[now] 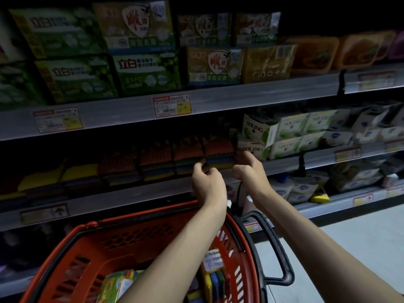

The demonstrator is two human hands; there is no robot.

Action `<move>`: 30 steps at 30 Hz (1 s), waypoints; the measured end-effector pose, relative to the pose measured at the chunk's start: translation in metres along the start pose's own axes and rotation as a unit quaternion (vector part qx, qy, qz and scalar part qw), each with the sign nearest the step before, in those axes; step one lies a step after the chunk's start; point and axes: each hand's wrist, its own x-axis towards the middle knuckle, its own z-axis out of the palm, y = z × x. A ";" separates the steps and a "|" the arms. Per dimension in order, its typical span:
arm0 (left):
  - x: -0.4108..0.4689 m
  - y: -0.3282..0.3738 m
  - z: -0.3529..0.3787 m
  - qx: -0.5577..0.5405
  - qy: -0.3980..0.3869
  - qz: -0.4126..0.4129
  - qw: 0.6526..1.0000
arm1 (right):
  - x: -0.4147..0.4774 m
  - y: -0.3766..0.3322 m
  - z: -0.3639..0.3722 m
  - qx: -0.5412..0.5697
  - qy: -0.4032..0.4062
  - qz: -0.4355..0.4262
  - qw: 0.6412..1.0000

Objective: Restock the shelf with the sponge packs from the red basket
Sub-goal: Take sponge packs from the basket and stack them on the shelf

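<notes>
A sponge pack point(219, 155) with a red top and blue and yellow layers stands on the middle shelf point(131, 193), at the right end of a row of like packs point(157, 159). My left hand point(207, 182) pinches its lower left corner. Fingers curled, my right hand point(246, 169) grips the pack's right side. Below my forearms is the red basket point(135, 243), and several sponge packs point(215, 278) lie in it, partly hidden by my left arm.
White and green Soling boxes point(273, 136) stand right of the sponge row, close to my right hand. Soap packs point(142, 71) fill the upper shelf. The basket's black handle point(275, 248) hangs at its right. Pale floor point(349, 237) lies at the right.
</notes>
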 end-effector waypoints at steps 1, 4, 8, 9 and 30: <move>0.000 0.000 -0.001 0.001 -0.001 0.002 1.000 | 0.000 0.000 0.000 -0.004 -0.001 -0.003 1.000; -0.001 0.000 -0.002 0.008 -0.004 0.011 1.000 | 0.000 0.000 -0.001 -0.008 0.002 -0.011 1.000; 0.000 0.000 -0.004 0.010 -0.012 0.016 1.000 | -0.009 -0.008 -0.001 -0.019 0.005 -0.024 1.000; 0.000 0.000 -0.006 0.011 -0.019 0.017 1.000 | -0.011 -0.010 -0.002 -0.023 0.008 -0.031 0.999; -0.006 0.006 -0.171 0.227 -0.201 0.250 0.920 | -0.115 -0.036 0.021 -0.261 -0.023 -0.165 0.951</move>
